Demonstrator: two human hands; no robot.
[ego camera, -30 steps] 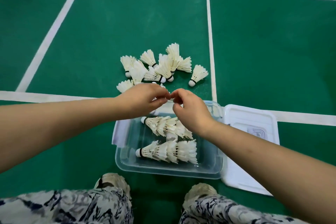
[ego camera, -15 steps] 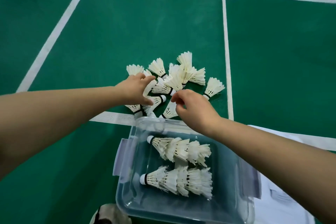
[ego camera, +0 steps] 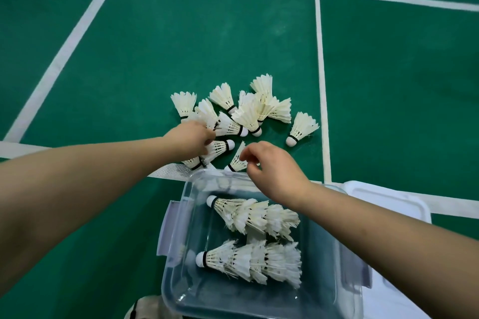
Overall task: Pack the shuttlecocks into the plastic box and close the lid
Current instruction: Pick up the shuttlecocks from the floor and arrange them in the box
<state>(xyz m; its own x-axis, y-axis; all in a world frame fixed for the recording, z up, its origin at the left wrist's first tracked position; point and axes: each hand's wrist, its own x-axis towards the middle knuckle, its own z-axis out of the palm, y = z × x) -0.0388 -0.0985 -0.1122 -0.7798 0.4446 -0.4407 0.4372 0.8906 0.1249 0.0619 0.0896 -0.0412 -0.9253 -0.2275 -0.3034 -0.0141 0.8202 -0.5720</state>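
Two nested rows of shuttlecocks (ego camera: 255, 259) lie in the plastic box (ego camera: 176, 280), but about a dozen loose shuttlecocks (ego camera: 248, 114) sit on the green floor (ego camera: 155, 46) beyond the fingertips. The lid (ego camera: 404, 204) lies off to the right, so packing looks under halfway. The left hand (ego camera: 190, 137) reaches out, fingers curled down onto the pile's near edge, though I cannot tell whether they grip. The right hand (ego camera: 276, 172) hovers over the box's far rim, fingers loosely curled, holding nothing, one shuttlecock just under its fingertips.

The plastic box (ego camera: 319, 254) is open on top, bare right of the stacks (ego camera: 255, 215).
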